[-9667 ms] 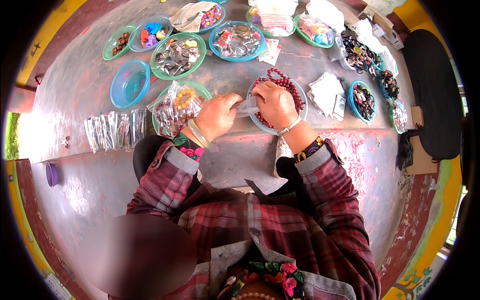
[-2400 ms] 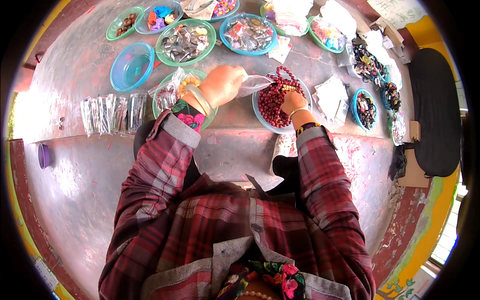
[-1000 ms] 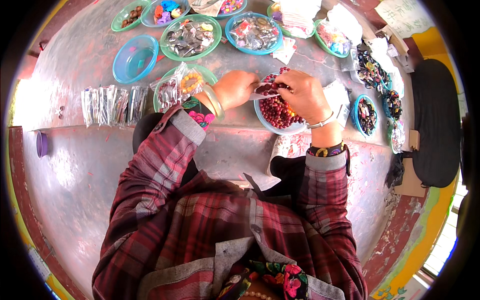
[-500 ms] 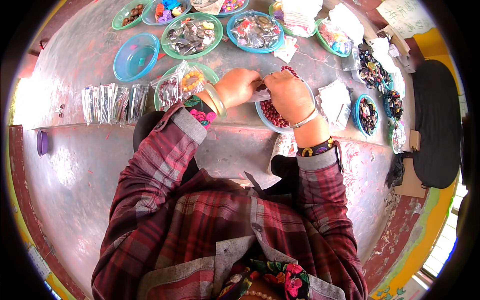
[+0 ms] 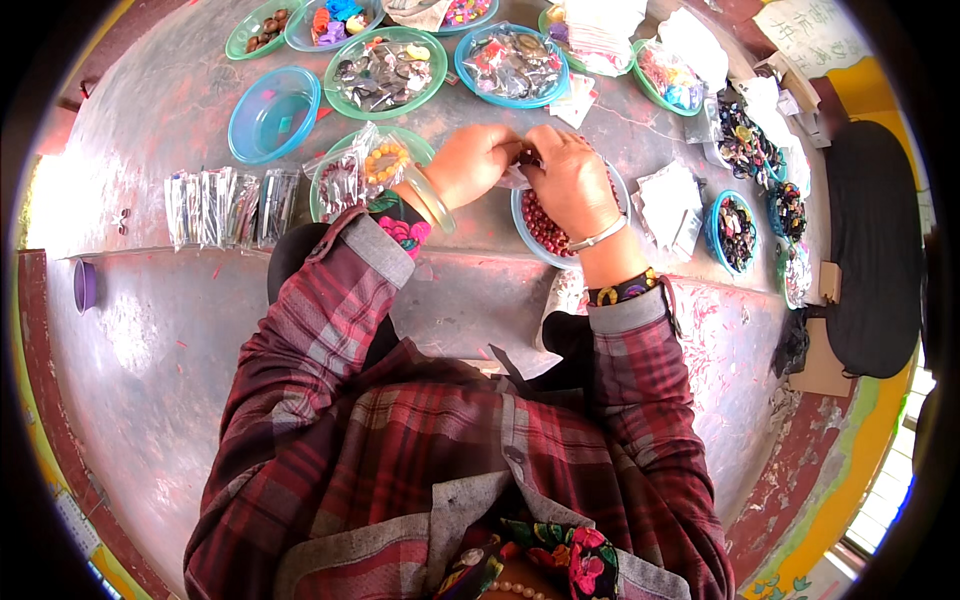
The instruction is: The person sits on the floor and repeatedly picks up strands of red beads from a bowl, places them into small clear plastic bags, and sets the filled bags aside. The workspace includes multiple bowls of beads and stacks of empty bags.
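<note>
My left hand (image 5: 474, 163) and my right hand (image 5: 570, 183) meet over a blue bowl (image 5: 528, 238) of dark red beads (image 5: 541, 222). Between the fingers of both hands sits a small clear plastic bag (image 5: 515, 176), pinched from each side. A strand of the red beads shows just above the fingertips; most of it is hidden by my right hand. A pale green bangle circles my left wrist and a silver one my right.
A green bowl (image 5: 330, 205) with bagged orange and dark bracelets sits left of my hands. A row of clear packets (image 5: 225, 205), an empty blue bowl (image 5: 272, 112), several bowls of trinkets (image 5: 385, 72) and white paper stacks (image 5: 668, 200) crowd the grey table.
My right hand has come in from above the bead bowl to join my left hand on the small bag. The left hand has barely moved.
</note>
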A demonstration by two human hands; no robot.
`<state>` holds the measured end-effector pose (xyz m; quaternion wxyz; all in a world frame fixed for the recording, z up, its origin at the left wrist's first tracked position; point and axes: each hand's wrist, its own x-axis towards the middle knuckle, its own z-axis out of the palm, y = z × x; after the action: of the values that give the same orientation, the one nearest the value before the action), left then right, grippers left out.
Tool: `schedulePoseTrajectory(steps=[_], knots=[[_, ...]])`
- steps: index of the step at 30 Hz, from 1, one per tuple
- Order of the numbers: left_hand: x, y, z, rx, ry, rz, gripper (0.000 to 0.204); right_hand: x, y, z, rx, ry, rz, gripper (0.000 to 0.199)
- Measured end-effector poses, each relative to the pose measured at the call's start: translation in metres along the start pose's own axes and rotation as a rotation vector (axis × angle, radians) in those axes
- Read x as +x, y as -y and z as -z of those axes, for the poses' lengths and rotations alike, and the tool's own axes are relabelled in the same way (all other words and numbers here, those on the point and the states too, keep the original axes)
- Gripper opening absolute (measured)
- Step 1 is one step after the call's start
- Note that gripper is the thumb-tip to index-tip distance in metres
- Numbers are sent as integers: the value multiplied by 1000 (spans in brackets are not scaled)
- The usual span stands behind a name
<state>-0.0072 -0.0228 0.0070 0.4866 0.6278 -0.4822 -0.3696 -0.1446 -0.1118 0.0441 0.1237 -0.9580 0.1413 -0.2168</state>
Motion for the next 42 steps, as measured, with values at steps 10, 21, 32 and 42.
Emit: schedulePoseTrajectory(steps=[10, 21, 32, 42], knots=[[-12, -33, 35, -323, 136, 45, 24, -8, -45, 21, 1221, 215, -347, 80], [-15, -32, 40, -408, 53, 0, 22, 1, -9, 6, 1095, 77, -436, 23], [-17, -46, 42, -410, 84, -118, 38, 11, 5, 31, 1469, -180, -562, 18], [-17, -33, 10, -707, 436, 67, 56, 17, -9, 34, 1841, -402, -856, 23]])
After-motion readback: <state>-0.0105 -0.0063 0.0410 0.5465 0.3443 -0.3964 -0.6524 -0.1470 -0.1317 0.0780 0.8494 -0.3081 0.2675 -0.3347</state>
